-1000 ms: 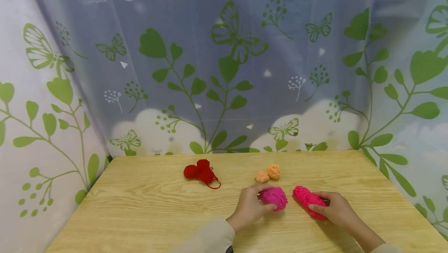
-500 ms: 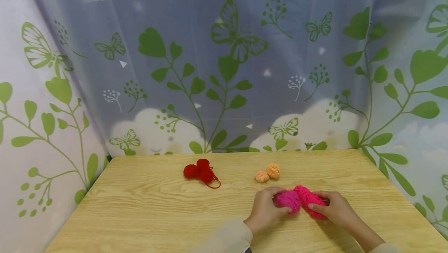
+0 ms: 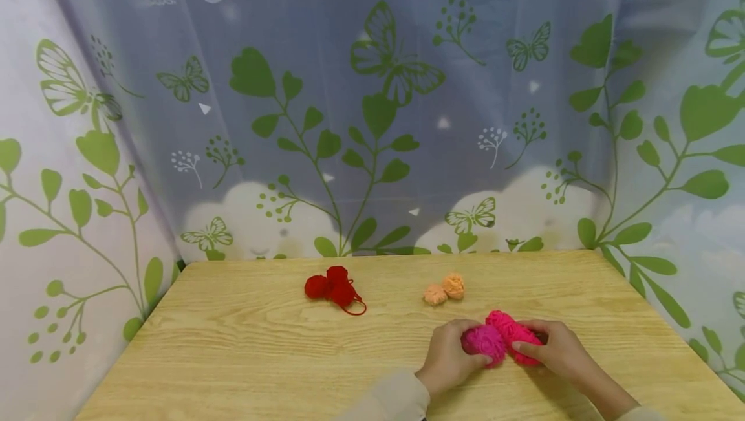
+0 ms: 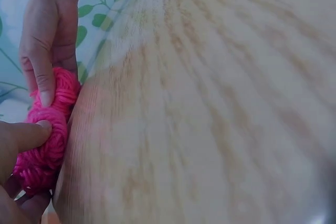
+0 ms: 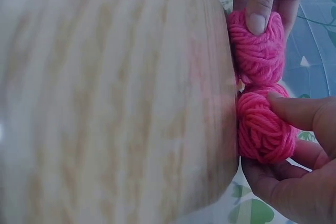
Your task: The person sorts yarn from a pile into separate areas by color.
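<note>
My left hand [image 3: 451,354] grips a magenta ball of yarn [image 3: 486,345], thumb on the near side and fingers behind it. Just right of it, my right hand [image 3: 555,348] holds a longer hot-pink ball of yarn [image 3: 512,337] between thumb and fingers. Both balls lie low at the wooden tabletop, side by side with their ends together. In the right wrist view the magenta ball [image 5: 258,51] sits against the hot-pink ball [image 5: 266,127]. The left wrist view shows both thumbs pressed on the yarn, the magenta ball [image 4: 44,140] nearer.
Behind the hands, two small peach yarn balls [image 3: 453,286] rest on the wooden table [image 3: 262,356]. Farther left lies a cluster of red yarn balls [image 3: 337,286] with a loose strand looping out. A curtain [image 3: 326,149] printed with leaves and butterflies hangs along the table's back edge.
My left hand has moved right with the magenta yarn ball, closing the gap to the hot-pink one. The right hand has stayed in nearly the same place.
</note>
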The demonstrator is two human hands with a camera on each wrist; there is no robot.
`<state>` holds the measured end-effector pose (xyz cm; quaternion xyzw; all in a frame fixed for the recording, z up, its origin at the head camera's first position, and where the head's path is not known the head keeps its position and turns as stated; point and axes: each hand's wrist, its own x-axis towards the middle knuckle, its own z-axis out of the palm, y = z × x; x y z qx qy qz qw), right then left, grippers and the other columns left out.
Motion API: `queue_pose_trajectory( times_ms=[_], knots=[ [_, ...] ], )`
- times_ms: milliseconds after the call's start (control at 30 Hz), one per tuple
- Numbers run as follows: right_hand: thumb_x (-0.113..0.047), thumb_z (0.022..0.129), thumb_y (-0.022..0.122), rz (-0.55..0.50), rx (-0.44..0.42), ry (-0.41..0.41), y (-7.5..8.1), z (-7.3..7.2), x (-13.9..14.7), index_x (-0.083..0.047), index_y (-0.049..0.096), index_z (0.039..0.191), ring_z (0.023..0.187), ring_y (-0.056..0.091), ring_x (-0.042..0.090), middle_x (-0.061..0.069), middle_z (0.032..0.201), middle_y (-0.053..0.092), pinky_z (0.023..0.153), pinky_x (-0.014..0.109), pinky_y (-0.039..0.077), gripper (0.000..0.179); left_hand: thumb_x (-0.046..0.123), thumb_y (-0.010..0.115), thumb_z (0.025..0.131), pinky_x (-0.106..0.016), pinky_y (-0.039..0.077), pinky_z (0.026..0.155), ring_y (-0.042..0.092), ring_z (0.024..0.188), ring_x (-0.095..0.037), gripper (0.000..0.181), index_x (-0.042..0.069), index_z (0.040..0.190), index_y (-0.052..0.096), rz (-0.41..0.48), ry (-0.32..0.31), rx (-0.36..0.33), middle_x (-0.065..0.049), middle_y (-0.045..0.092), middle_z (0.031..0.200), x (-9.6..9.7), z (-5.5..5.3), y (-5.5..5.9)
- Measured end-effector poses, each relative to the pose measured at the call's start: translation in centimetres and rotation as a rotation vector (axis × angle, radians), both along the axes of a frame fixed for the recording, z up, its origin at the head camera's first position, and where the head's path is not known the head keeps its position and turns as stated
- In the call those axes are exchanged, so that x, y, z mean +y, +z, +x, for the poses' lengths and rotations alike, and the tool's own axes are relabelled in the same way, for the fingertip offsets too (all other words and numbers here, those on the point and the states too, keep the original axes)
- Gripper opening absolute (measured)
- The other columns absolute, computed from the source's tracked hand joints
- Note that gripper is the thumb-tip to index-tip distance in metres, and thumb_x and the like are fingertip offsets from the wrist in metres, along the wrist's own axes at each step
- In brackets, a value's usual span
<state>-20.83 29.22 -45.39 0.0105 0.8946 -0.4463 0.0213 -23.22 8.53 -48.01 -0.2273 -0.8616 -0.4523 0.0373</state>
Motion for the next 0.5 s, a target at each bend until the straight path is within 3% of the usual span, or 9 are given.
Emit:
queue_pose_trajectory(
  times_ms=[500],
  knots=[
    [-0.019, 0.082, 0.076, 0.018, -0.012, -0.007, 0.08, -0.04, -0.15, 0.007, 0.060, 0.123, 0.078, 0.059, 0.016, 0.013, 0.095, 0.068, 0.055, 0.029, 0.054, 0.051, 0.018, 0.088, 0.068, -0.018, 0.047, 0.089, 0.061, 0.102, -0.005, 0.047, 0.013, 0.111, 0.070, 0.000, -0.007, 0.014, 0.004, 0.069, 0.108, -0.01, 0.20, 0.00]
  ],
)
